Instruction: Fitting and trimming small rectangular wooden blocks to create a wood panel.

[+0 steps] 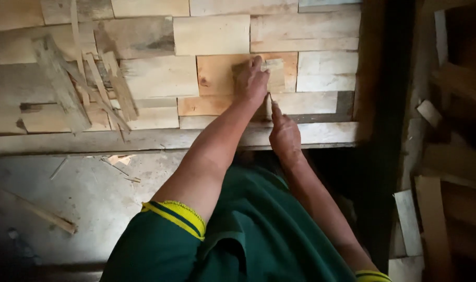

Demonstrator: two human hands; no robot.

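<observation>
The left hand [251,78] lies palm down on a small pale wood block [269,67], fingers curled over its near end and pressing it against an orange-toned board [217,73]. That board sits in the middle of a worktop [165,140] made of flat planks laid edge to edge. The right hand [284,133] is just below the orange-toned board and to its right, closed around a thin pencil-like stick [271,97], whose tip points up toward the lower edge of the block; what kind of tool it is cannot be told. The two hands are close together but apart.

Well to the left of the orange-toned board, a loose heap of splintered wood strips [92,89] lies across the planks. Below the board, past the worktop's front edge, the grey floor [81,198] carries a few chips and a stray stick [50,216]. To the right of the board, beyond a dark gap, more cut boards [431,209] lean in shadow. The person wears a green shirt [259,235] with yellow-striped sleeve cuffs.
</observation>
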